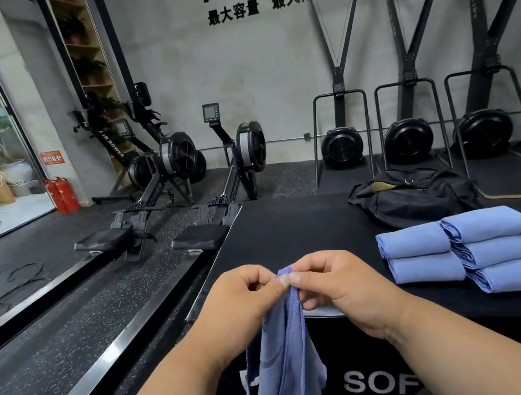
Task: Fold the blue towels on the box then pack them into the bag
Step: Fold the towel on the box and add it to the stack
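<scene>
A blue towel [286, 360] hangs down in front of the black box [292, 226], pinched at its top edge by both hands. My left hand [242, 301] and my right hand [341, 287] meet at the same corner, fingertips touching. Several folded blue towels [470, 250] lie in two stacks on the right part of the box top. Behind them, at the far right of the box, sits a black duffel bag [416, 197] with its top open.
Two rowing machines [181, 190] stand on the floor to the left of the box, their rails running toward me. Ski machines [408, 136] line the back wall. Red fire extinguishers [62, 197] stand by the glass door.
</scene>
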### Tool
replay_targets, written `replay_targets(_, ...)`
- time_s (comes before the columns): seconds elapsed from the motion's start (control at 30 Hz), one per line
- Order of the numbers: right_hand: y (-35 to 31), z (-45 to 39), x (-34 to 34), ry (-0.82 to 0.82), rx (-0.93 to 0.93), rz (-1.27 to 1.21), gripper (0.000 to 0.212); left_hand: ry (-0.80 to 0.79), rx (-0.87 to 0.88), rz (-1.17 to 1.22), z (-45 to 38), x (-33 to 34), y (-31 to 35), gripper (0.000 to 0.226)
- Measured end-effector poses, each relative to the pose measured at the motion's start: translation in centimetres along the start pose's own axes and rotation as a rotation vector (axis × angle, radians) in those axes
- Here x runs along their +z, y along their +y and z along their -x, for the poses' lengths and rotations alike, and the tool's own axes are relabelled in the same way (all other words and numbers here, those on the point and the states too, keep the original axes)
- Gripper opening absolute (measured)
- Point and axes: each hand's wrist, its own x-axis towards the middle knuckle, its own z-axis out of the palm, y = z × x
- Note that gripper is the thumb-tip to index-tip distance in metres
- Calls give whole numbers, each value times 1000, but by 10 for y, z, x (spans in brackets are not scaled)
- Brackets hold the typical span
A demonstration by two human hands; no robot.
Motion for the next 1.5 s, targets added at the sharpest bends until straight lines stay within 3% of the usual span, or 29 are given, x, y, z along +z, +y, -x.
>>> replay_targets(0.17,3,2,-3,-13,-17,17,18,-4,-33,152,2,3,-4,25)
replay_targets(0.3,3,4,-1,-33,-35,-2,20,-115,-68,218,3,3,-8,47)
replay_targets(0.43,-3,2,-4,-56,-37,-55,21,-290,-114,321,11,-1,-12,25)
replay_targets(0.63,-13,-8,-15,-29,-71,98,21,-246,-91,294,11,-7,-28,21)
replay_targets(0.77,-18,-14,-15,-5,-86,192,19,-279,-66,300,8,-4,-33,48)
replay_targets(0.87,-24,-17,-13,2,-110,245,18,-315,-45,305,9,0,-36,33)
replay_targets(0.97,-31,-18,-14,-3,-120,304,19,-259,-43,260,11,2,-37,7)
replay_targets(1.13,-33,-21,-24,82,-127,414,20,-175,-27,-3,11,-8,-51,22)
replay_targets(1.5,-29,-20,-35,250,-143,346,23,-166,-72,-310,17,-25,-77,18)
